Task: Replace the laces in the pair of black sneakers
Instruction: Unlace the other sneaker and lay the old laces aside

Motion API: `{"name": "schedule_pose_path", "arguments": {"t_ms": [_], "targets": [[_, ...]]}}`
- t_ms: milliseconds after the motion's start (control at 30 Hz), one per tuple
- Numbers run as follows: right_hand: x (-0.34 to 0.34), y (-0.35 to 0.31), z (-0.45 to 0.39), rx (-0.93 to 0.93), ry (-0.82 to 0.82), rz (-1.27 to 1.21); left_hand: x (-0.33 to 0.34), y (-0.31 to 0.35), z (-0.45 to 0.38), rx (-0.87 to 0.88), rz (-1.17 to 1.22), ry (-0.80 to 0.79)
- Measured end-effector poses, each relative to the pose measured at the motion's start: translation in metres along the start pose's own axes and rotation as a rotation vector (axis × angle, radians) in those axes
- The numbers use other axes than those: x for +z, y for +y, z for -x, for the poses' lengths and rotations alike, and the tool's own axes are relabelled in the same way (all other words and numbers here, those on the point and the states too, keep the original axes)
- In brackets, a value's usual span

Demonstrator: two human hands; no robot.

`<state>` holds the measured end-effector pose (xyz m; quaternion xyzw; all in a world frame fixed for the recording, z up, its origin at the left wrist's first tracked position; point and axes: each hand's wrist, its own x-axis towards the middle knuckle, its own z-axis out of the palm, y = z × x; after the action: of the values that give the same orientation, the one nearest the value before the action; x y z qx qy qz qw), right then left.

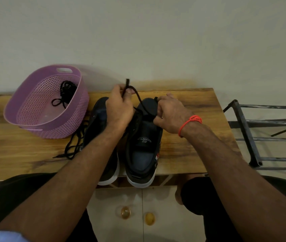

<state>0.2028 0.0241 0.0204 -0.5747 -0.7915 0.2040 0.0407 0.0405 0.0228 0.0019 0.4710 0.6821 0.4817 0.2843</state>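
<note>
Left hand (119, 105) pinching, right hand (171, 113) seemingly curled.

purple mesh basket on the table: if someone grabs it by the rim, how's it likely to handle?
The purple basket is probably light: its perforated walls look like thin plastic, and it holds only a black lace. It already sits tilted, so it likely tips or slides easily on the smooth wooden table. The cut-out handle looks like the safer grasp; the thin rim may flex.

A wooden surface (191, 105) stands against a pale wall (156, 41). A dark metal rack (254, 137) stands just beside its right end. Below its front edge, two round amber knobs (125, 212) sit on white cabinet doors (159, 206).
</note>
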Motion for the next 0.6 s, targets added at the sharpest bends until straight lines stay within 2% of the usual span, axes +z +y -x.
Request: {"name": "schedule_pose_path", "arguments": {"t_ms": [67, 133, 233, 333, 500, 600], "targets": [[0.002, 0.001, -0.002, -0.017, 0.006, -0.004, 0.003, -0.004, 0.005, 0.166, -0.215, -0.269], [0.002, 0.001, -0.003, -0.02, 0.003, -0.01, 0.009, -0.012, 0.01, 0.339, -0.444, -0.437], [0.0, 0.001, -0.001, 0.01, -0.007, -0.015, 0.015, -0.012, 0.019, 0.338, -0.761, -0.589], [-0.003, -0.001, 0.003, 0.013, -0.014, -0.024, 0.019, -0.012, 0.029, 0.338, -0.835, -0.535], [0.0, 0.0, 0.001, -0.005, 0.002, -0.018, 0.023, -0.016, 0.027, 0.432, -0.731, -0.334], [0.001, 0.002, -0.002, -0.019, 0.008, -0.009, 0.02, -0.014, 0.024, 0.376, -0.637, -0.303]]}}
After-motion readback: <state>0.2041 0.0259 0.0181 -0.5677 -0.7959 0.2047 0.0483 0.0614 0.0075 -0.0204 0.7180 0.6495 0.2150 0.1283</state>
